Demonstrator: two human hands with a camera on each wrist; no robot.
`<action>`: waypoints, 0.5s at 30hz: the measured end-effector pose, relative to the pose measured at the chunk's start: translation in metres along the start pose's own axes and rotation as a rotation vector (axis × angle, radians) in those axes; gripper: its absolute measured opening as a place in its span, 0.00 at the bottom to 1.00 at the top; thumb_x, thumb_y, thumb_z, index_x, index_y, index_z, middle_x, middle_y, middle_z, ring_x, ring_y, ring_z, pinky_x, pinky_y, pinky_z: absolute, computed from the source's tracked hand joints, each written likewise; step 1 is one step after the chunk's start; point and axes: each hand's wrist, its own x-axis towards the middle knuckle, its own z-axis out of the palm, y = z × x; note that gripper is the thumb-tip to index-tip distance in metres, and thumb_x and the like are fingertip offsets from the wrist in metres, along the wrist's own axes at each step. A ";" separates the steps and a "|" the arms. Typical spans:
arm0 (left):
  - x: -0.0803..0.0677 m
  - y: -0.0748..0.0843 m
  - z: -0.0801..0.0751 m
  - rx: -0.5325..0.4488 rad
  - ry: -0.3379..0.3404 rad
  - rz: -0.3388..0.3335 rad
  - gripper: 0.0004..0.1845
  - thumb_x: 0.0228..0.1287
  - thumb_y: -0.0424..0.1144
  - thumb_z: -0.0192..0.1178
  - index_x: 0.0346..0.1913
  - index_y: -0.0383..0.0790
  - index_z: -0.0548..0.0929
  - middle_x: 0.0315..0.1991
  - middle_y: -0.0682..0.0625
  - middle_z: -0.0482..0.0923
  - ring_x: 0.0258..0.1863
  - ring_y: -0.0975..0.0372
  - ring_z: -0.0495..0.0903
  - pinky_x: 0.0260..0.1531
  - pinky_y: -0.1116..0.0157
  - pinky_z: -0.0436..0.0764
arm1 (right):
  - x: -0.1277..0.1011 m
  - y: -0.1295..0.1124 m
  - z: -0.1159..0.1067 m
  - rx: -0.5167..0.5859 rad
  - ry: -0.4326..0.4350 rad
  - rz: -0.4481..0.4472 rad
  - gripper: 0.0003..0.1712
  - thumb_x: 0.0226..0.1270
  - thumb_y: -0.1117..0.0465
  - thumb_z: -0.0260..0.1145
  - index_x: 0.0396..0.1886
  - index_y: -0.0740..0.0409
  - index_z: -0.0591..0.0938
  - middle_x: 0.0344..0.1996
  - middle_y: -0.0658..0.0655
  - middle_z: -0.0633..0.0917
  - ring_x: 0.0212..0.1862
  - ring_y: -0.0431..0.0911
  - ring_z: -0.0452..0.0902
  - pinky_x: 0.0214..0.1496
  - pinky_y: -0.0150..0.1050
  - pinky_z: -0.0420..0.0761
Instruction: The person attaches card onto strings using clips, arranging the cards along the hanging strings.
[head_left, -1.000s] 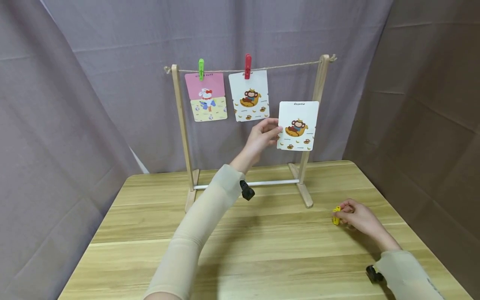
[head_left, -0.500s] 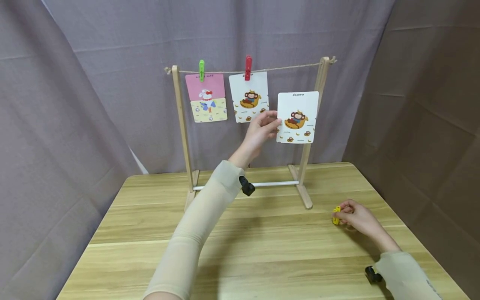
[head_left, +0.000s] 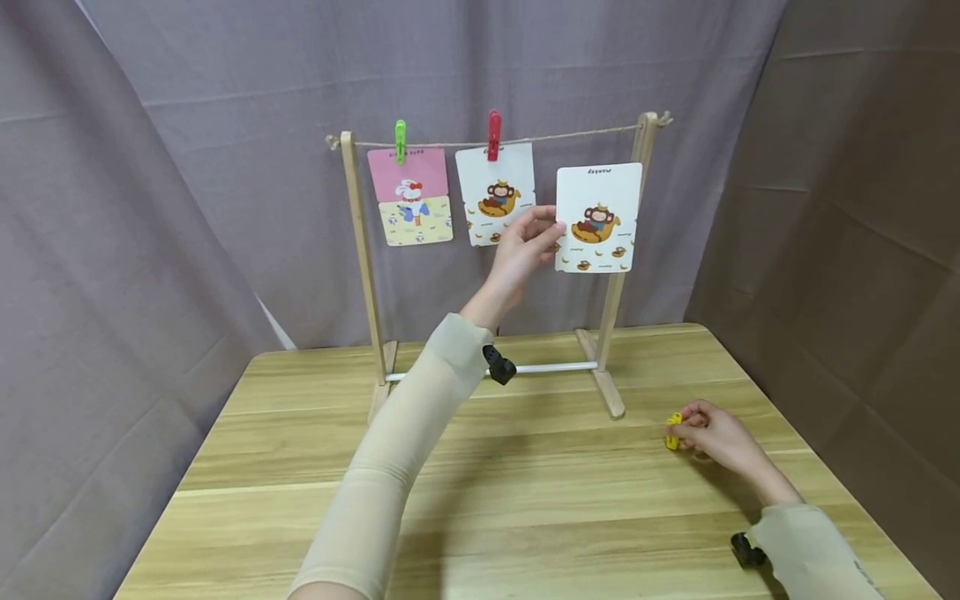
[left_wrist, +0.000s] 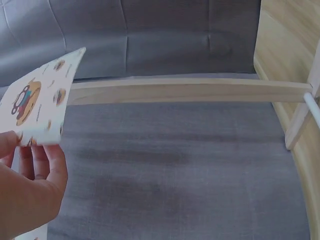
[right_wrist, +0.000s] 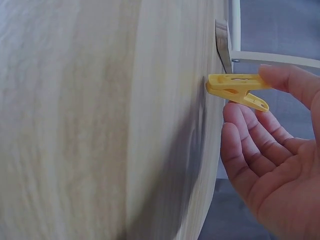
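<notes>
My left hand point(head_left: 520, 257) pinches the left edge of a white monkey card point(head_left: 597, 218) between thumb and fingers. The card is upright, its top a little below the rope point(head_left: 585, 133) and its right side overlapping the rack's right post. In the left wrist view the same card point(left_wrist: 42, 97) tilts away from the fingers. Low at the right, my right hand point(head_left: 716, 435) pinches a yellow clothespin point(right_wrist: 237, 89) between thumb and fingers, close over the table. A green clothespin point(head_left: 401, 142) holds a pink-and-yellow rabbit card point(head_left: 411, 197) on the rope; a red clothespin point(head_left: 493, 136) holds another monkey card point(head_left: 487, 179).
The wooden rack point(head_left: 362, 250) stands at the back of the wood-grain table point(head_left: 600, 517), with a white bar point(head_left: 555, 367) joining its feet. Grey curtains point(head_left: 225, 208) hang behind and to the left, a brown one point(head_left: 847, 208) on the right.
My left hand has raised the monkey card toward the rope, from well below it to just beneath it. The right hand with the yellow clothespin stays in place.
</notes>
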 end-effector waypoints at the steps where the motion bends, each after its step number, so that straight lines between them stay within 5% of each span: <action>1: 0.000 -0.001 0.001 -0.003 0.007 0.008 0.16 0.73 0.36 0.61 0.60 0.38 0.79 0.43 0.48 0.82 0.36 0.64 0.79 0.36 0.67 0.81 | 0.000 0.000 0.000 0.003 -0.001 -0.001 0.27 0.71 0.53 0.68 0.53 0.71 0.71 0.40 0.61 0.84 0.35 0.49 0.82 0.30 0.40 0.81; 15: 0.006 -0.005 0.018 -0.087 0.123 0.065 0.17 0.73 0.38 0.61 0.61 0.40 0.79 0.40 0.48 0.82 0.33 0.66 0.79 0.29 0.70 0.78 | -0.001 0.006 -0.006 0.021 0.021 -0.001 0.28 0.70 0.53 0.68 0.53 0.72 0.71 0.41 0.63 0.83 0.35 0.49 0.82 0.31 0.41 0.83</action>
